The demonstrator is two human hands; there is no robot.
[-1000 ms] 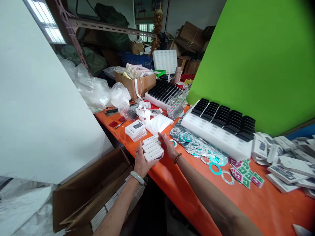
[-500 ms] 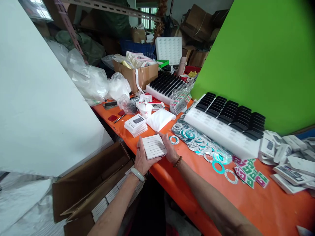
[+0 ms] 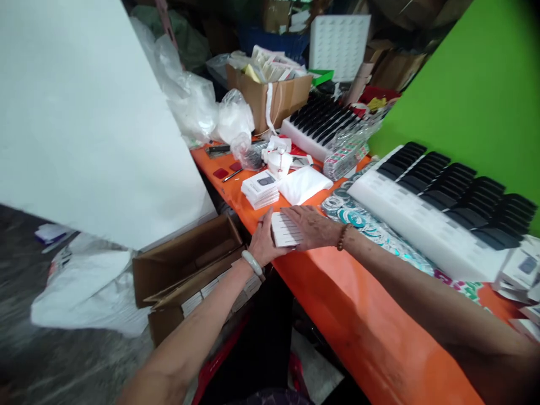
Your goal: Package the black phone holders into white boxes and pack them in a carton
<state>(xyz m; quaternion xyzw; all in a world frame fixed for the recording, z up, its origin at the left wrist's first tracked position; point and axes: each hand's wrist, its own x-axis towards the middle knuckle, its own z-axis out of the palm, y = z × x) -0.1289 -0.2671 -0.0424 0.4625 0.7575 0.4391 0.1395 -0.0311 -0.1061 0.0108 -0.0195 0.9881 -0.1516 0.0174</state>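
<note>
A row of small white boxes (image 3: 283,229) rests near the front edge of the orange table (image 3: 358,315). My left hand (image 3: 262,245) presses against the row's left end, a pale bangle on its wrist. My right hand (image 3: 314,225) lies over the row's top and right side, fingers closed around it, a bead bracelet on its wrist. Both hands grip the row between them. Just behind stands another stack of white boxes (image 3: 260,189) with a dark picture on top, and a white pouch (image 3: 304,184).
An open cardboard carton (image 3: 189,270) holding more white boxes stands on the floor left of the table. Round teal-and-white stickers (image 3: 358,216) lie right of my hands. White trays of black items (image 3: 442,197) sit further right. A large white board (image 3: 84,112) leans at the left.
My view has swung left and down. My right hand has moved from the row's right side onto its top, and the boxes are pressed together into a tighter block.
</note>
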